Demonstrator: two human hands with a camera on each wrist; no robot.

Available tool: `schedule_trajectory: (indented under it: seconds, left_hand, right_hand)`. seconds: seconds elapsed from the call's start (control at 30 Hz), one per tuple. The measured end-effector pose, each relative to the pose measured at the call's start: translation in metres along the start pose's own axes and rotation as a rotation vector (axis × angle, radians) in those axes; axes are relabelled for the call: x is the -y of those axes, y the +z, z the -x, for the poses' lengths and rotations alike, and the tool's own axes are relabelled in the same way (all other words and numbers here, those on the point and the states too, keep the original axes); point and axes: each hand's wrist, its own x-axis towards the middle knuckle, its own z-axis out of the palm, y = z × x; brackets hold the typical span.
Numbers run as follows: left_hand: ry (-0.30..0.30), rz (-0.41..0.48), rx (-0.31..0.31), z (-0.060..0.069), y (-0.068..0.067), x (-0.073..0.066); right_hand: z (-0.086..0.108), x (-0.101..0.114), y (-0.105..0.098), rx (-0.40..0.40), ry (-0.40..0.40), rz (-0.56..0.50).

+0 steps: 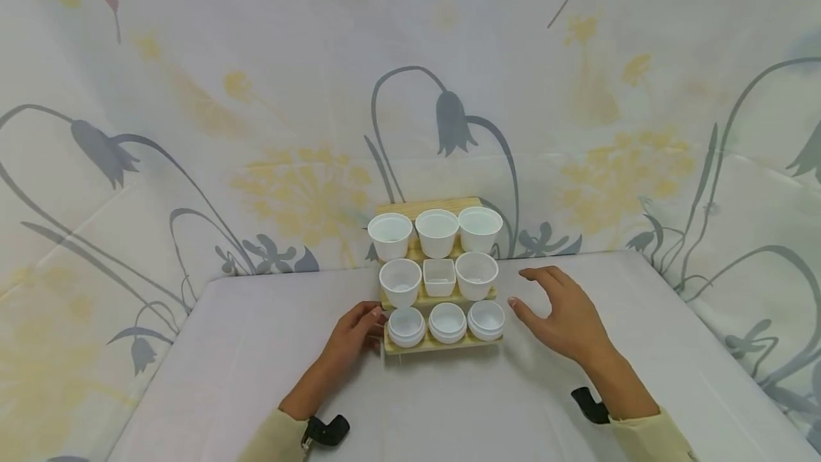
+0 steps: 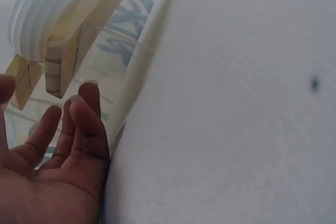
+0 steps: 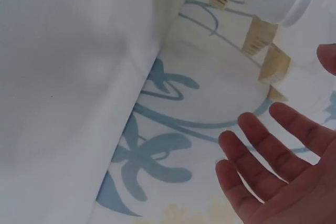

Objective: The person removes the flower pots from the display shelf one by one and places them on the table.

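Note:
A tiered wooden stand (image 1: pixel 426 207) holds three rows of white containers, with round cups (image 1: pixel 438 237) on the top tier. On the middle tier a square cup (image 1: pixel 439 278) sits between two round ones, and small round jars (image 1: pixel 447 323) fill the bottom tier. My left hand (image 1: pixel 351 337) is at the stand's lower left side, fingers slightly bent. In the left wrist view that hand (image 2: pixel 58 171) grips nothing, its fingertips close to the wooden end. To the right of the stand, my right hand (image 1: pixel 567 316) is spread and apart from it; its fingers (image 3: pixel 262 150) hold nothing.
The stand is on a table with a white cloth (image 1: pixel 269 348). Behind it hangs a flower-patterned curtain (image 1: pixel 308 91), close to the stand's back. A black wrist strap piece (image 1: pixel 328 431) shows at the left cuff, another (image 1: pixel 590 405) at the right.

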Motion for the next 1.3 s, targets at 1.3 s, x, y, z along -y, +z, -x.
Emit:
schedule_trajectory:
  seconds: [1.3]
  left_hand:
    - [0.045, 0.074, 0.115, -0.001, 0.0, 0.014]
  right_hand:
    - [0.007, 0.007, 0.03, 0.154, -0.104, -0.237]
